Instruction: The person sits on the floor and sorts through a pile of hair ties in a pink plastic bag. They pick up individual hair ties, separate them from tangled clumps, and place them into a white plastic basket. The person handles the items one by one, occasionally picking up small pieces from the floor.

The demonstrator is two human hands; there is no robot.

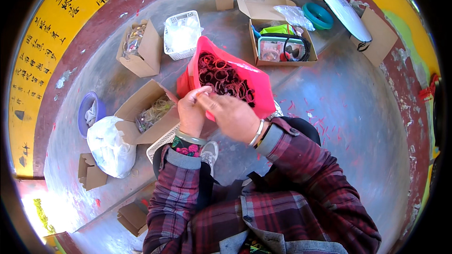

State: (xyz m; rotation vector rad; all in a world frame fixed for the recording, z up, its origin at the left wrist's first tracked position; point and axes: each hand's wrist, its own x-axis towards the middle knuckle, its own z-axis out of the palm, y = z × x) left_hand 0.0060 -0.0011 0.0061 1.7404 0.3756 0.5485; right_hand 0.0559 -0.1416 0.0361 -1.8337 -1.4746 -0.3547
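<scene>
My left hand point(190, 116) and my right hand point(237, 118) meet in front of me, fingers closed and pinched together. What lies between the fingertips is too small or too hidden to make out. Just beyond them gapes a bright pink plastic bag point(258, 84). Inside it is a heap of dark, reddish-edged rings point(220, 73). My hands cover part of the bag's near side. To the left of my left hand, an open cardboard box point(161, 121) contains pale, tangled strands or loops point(157, 109).
A white basket point(182, 55) with clear plastic and a filled carton point(149, 56) stand at the far left. Farther right is a box of assorted items point(287, 62), near teal rings point(318, 15). A white bag point(110, 146) and purple basin point(84, 124) sit left. Red scraps point(325, 129) litter the floor.
</scene>
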